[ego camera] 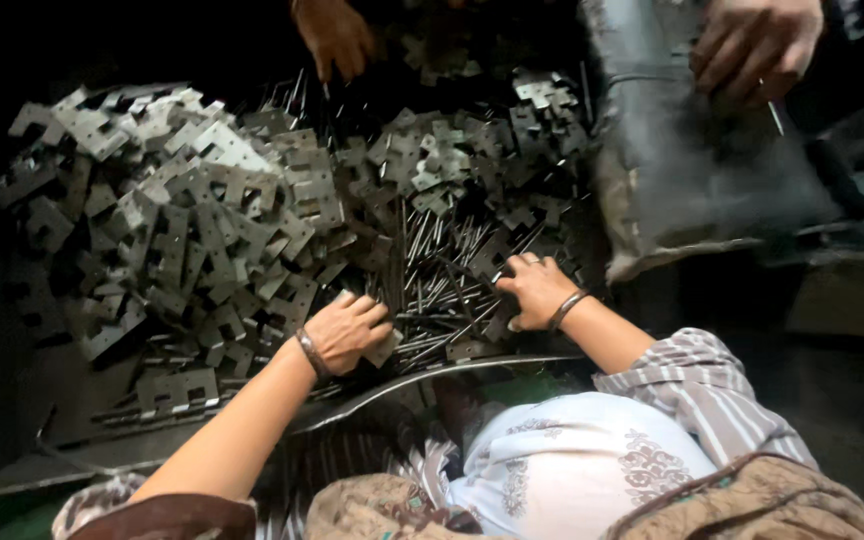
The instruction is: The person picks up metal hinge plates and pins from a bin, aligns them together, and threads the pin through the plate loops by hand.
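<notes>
The left hand [347,330] lies knuckles up at the near edge of a big heap of flat grey metal hinge plates [202,210], its fingers curled down and closed around 1 plate [384,348] whose corner sticks out under the knuckles; a dark bangle sits on that wrist. The right hand [535,288] rests palm down a little to the right, fingers spread and pressing on a loose bed of thin metal pins [442,270] that lie crisscrossed between the 2 hands and run up toward the middle of the pile; whether it pinches any pin cannot be told. It too wears a bangle, and a striped sleeve [692,385] covers the forearm behind it. Plates and pins lie together on a dark tabletop whose curved metal rim [452,378] passes just below both wrists. At the far side, 2 hands of another person show: 1 hand [335,35] reaches down over the top of the pile, the other hand [757,45] holds a thin pin above a grey sack [692,160] that stands to the right of the heap. White patterned cloth [572,465] fills the near foreground.
</notes>
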